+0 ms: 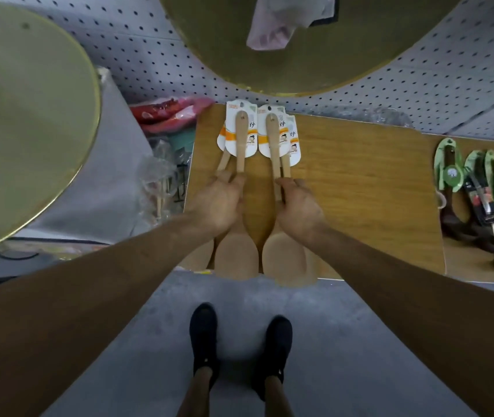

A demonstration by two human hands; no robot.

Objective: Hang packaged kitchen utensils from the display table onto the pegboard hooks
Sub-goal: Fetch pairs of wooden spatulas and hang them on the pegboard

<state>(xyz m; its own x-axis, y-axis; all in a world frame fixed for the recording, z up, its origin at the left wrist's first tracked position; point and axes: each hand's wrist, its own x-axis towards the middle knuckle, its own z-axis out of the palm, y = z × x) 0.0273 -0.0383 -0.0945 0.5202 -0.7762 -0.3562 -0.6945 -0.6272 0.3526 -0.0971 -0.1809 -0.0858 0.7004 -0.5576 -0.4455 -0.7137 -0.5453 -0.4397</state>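
Here, both hands work at the middle of the wooden display table (360, 182). The left hand (220, 203) curls its fingers round the handles of the left pair of carded wooden paddles (240, 142). Just beside it, the right hand (298, 212) grasps the handles of the right pair of carded wooden paddles (273, 142). Both pairs run along the table, white cards at 12 o'clock toward the pegboard (137, 55), broad blades at 6 o'clock reaching past the near edge. At 3 o'clock lie green-carded utensils (480, 176); at 10 o'clock, red packets (167, 114).
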